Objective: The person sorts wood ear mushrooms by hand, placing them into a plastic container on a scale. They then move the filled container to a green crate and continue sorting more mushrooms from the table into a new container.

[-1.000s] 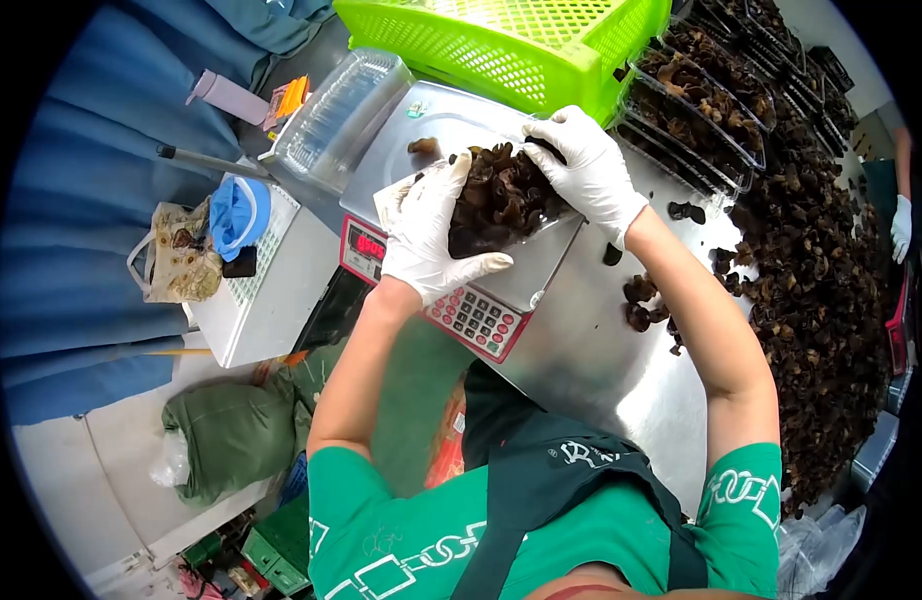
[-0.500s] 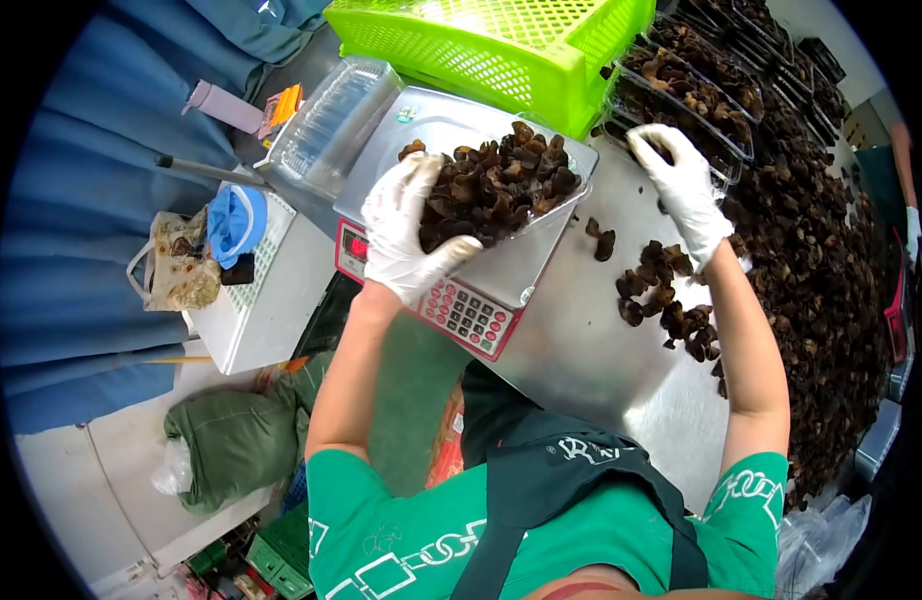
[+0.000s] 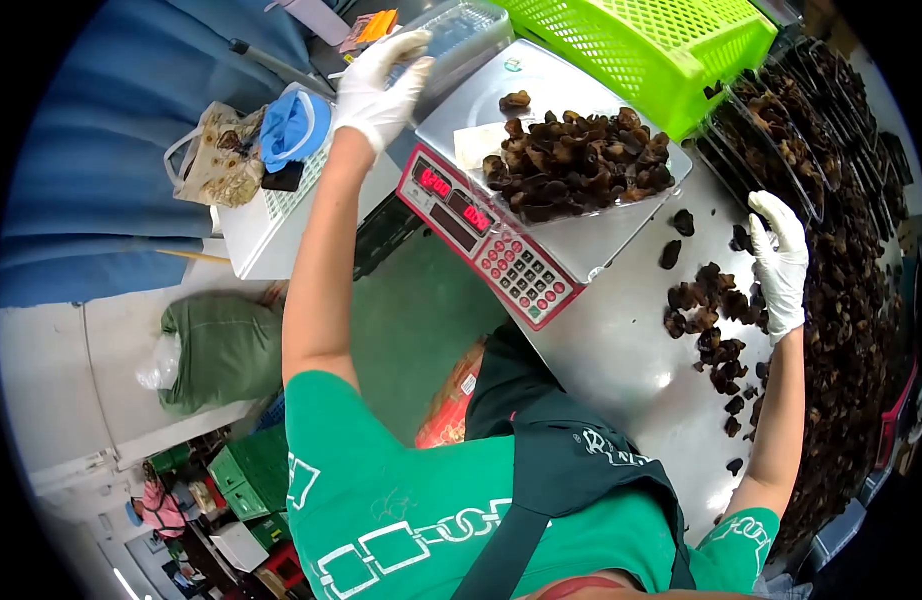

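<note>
While the left hand [image 3: 383, 78] lay on the stack of clear plastic trays [image 3: 459, 28] beside the scale [image 3: 501, 250], gloved fingers pressed together over the near rim, I could not tell whether it gripped. The right hand [image 3: 781, 262] rested by the loose mushrooms [image 3: 706, 320] on the steel table [image 3: 611, 360] — fingers straight, close together, pinching nothing. Heaped mushrooms [image 3: 576, 165] sat on the scale. Those trays looked thin, light and springy — best peeled off by one rim corner, lest two lift together.

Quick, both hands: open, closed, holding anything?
Left hand: fingers on the clear tray, grip cannot be told.
Right hand: open, nothing visibly held, beside loose mushrooms.
</note>
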`<state>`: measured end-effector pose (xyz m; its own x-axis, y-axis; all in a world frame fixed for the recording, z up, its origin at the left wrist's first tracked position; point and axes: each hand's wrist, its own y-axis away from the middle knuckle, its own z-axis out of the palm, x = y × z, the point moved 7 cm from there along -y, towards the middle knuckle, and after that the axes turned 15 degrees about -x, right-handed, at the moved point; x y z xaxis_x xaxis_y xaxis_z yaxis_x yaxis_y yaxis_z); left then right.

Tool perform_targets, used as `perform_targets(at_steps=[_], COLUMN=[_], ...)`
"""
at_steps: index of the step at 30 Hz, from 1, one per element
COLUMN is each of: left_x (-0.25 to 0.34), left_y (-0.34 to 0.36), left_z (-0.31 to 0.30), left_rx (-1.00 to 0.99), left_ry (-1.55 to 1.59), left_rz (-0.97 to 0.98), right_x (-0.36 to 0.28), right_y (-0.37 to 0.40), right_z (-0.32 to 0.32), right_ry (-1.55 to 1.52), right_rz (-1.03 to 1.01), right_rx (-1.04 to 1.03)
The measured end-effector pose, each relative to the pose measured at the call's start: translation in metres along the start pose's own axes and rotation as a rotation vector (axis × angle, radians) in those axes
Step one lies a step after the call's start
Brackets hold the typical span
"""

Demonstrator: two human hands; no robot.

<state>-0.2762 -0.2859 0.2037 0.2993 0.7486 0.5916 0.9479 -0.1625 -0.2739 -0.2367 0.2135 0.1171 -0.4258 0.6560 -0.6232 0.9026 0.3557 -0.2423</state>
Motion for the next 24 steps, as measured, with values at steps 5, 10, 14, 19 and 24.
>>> perform_targets(at_steps=[5,10,14,19,24], left_x=[0.003,-0.011,-0.017,0.000,0.077], left_y=[-0.021,-0.039,-0.046,-0.049,-0.040], left_z=[0.066,0.128,0.133,0.123,0.130], left_rx=[-0.347,-0.640,-0.612,-0.389,-0.416], left_ry=[0.029,-0.087,-0.020,0.302,0.241], left_rz=[0.010,0.084,0.019,-0.115,0.153], right_x=[-0.061,-0.084,-0.095,-0.118,-0.096], right_y=[-0.058,-0.110,-0.129,-0.137,-0.147], right_z=[0.020,0.062,0.089,0.102,0.119], right_ry=[0.002,0.095,0.275,0.535,0.315], right_rz=[-0.132,-0.172,-0.144,-0.145,-0.110], right_rx=[-0.066,-0.190,-0.359,-0.494,-0.479])
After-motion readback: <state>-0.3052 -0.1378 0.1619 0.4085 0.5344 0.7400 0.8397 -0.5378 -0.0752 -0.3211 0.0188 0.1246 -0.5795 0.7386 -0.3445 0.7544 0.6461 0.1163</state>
